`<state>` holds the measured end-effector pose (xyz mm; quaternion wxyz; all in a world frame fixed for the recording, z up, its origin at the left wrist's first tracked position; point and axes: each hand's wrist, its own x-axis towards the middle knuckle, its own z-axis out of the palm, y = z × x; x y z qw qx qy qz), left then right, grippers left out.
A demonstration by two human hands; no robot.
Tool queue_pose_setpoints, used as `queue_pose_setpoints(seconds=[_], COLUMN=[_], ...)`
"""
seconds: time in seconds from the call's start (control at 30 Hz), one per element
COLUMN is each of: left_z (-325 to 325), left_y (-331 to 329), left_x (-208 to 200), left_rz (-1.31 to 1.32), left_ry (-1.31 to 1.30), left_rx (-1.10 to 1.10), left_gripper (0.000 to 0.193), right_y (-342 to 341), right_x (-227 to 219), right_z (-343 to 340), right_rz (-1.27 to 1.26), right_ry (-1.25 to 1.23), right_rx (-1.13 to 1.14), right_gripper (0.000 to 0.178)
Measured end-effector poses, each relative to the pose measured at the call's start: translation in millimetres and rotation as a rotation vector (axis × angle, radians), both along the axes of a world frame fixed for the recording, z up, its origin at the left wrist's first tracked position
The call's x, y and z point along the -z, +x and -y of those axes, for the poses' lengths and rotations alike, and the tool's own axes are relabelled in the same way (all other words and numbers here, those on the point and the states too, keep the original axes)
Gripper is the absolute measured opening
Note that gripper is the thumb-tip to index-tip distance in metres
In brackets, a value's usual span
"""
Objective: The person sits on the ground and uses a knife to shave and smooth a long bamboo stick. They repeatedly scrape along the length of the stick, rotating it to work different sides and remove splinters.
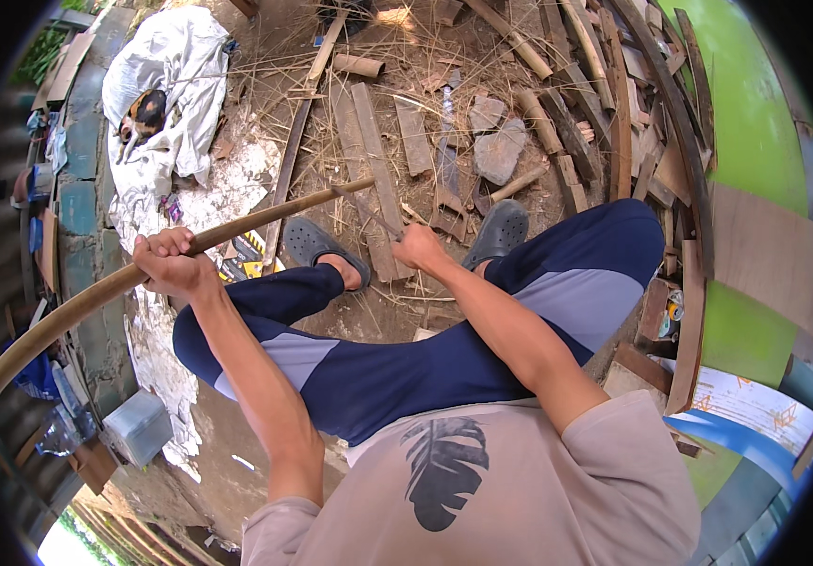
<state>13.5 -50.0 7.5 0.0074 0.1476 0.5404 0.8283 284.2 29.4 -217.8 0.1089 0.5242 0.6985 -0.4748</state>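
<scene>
At nine o'clock the left hand clenches a long bamboo pole, steadying it across the knees, while the right hand grips a knife angled against it toward twelve o'clock, seemingly for shaving.

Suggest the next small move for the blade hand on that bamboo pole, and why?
Probably draw the knife along the bamboo pole in a shallow stroke: the right hand has the blade resting on the pole, while the left hand grips the pole further back to steady it.
</scene>
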Motion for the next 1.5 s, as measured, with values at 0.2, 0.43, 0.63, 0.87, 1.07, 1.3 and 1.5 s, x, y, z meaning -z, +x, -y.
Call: queue_pose_setpoints(seconds=[0.2,0.43,0.63,0.87,1.07,1.3,1.5], left_z=[-2.2,-0.4,2.6,11.8,18.6,21.4,15.9], left_y=[-0.2,-2.2,-1.6,-4.7,-5.4,-1.5,0.5], left_x=[0.1,1.0,0.3,2.3,3.4,5.7,3.0], left_rz=[0.014,0.034,0.022,0.002,-0.051,-0.073,-0.090], left_ry=[0.004,0.021,-0.010,-0.005,-0.033,-0.035,-0.025], left_rx=[-0.021,-0.007,-0.036,0.125,0.261,0.315,0.405], left_gripper=[0.038,0.038,0.039,0.039,0.039,0.039,0.040], right_y=[7.8,14.6,9.6,-5.3,5.6,-25.5,10.5], right_x=[15.0,41.6,21.8,6.7,-20.0,-116.7,14.1], right_z=[-11.9,-11.0,-22.0,-6.5,-12.9,6.5,-22.3], right_rz=[0.110,0.109,0.115,0.032,0.074,-0.227,0.165], right_ry=[-0.011,-0.142,-0.083,-0.082,-0.011,0.059,-0.055], right_rx=[0.054,-0.050,-0.110,-0.022,-0.030,-0.190,-0.038], right_gripper=[0.039,0.033,0.035,0.035,0.033,0.037,0.035])
